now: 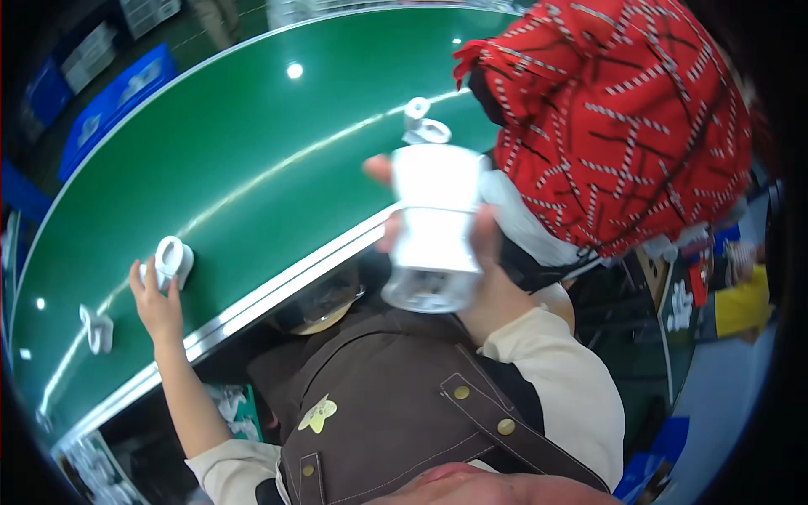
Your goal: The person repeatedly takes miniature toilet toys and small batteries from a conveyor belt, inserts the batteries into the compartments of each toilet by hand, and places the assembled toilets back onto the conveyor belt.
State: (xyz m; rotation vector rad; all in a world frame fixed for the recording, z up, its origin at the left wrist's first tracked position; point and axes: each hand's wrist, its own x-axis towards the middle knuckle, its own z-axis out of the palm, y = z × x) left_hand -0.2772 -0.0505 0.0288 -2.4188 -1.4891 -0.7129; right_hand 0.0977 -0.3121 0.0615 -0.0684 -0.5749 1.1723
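- R hand: wrapped round a wht hourglass-shaped unit, fingers on its L side, thumb side on its R; held up in the air over the near edge of the counter. Unit's blurred, lower end looks hollow, no fine detail.
- L hand: thumb & fingers apart, at the base of a wht ringed pc on the counter's L part. Can't tell if it's gripped or only touched.
- Small wht pc, also on the counter, twd its L end, near L hand but not in it.
- Wht looped pc on the counter's R part, past the held unit; seems one thing, poss. two.
- Progress, judging by the layout: mid-job. One unit's up in hand; the other wht pcs lie loose on the counter, so handling of those prob. remains. Nothing visibly joined to the unit; can't tell if it's finished.
- Person in red patterned cloth close by the counter's R end.
- Blue bin beyond the counter's far L edge.
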